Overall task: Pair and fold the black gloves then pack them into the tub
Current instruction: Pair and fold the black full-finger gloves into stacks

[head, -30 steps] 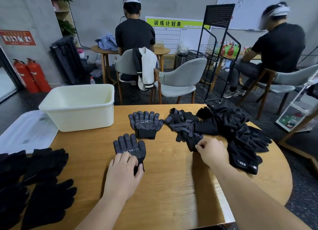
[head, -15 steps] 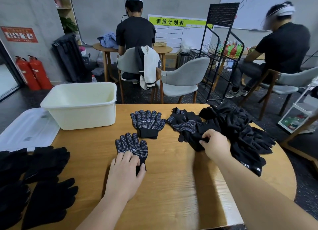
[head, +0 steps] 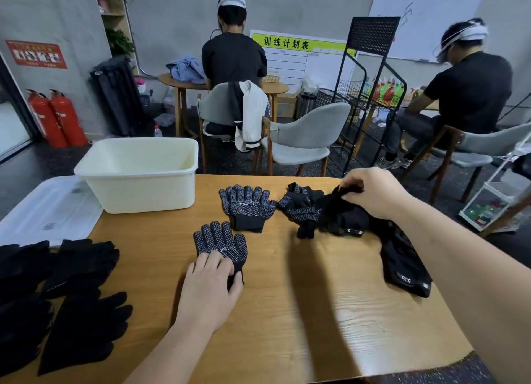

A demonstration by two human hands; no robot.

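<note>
Up from the near edge of the glove pile (head: 347,220), my right hand (head: 373,194) has shifted to its top at centre right, fingers pinched on a black glove (head: 349,189). On the table (head: 316,320), the tub (head: 143,188) stands upper left. A dotted glove (head: 219,244) lies at centre, with my left hand (head: 211,286) flat on its cuff, fingers relaxed.

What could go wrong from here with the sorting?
The right hand pinches the tangled pile; lifting may drag several gloves along, perhaps pulling the plain gloves off the table at its right edge. The left hand only rests on the dotted glove, so it could shift if bumped.
</note>
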